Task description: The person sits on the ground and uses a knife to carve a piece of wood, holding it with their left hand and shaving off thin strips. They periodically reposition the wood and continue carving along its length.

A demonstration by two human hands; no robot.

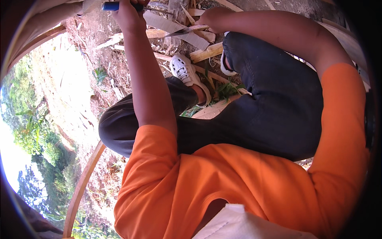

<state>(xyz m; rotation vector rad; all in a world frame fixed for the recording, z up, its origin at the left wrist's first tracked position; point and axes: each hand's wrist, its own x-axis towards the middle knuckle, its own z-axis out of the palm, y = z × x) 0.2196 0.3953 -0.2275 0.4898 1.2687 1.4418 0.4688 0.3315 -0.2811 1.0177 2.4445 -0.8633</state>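
Observation:
At the top edge, my left hand (128, 16) is closed round the handle of a tool with a blue end (110, 6) and a black part. A thin dark shaft (159, 10) runs from it to the right; the picture cuts off the rest of the hand. My right hand (215, 20) is closed at the top middle. From its fingers a dark, pointed blade-like piece (185, 30) reaches left over a flat pale-grey board (171, 26). I cannot make out how the fingers grip it.
Split wood strips (207, 52) and shavings litter the ground round my white shoes (184, 71). My dark-trousered legs (274, 95) are bent below my hands. A curved wooden pole (81, 187) stands at left, with sunlit ground and greenery (39, 131) beyond. A pale-clothed limb (51, 20) shows upper left.

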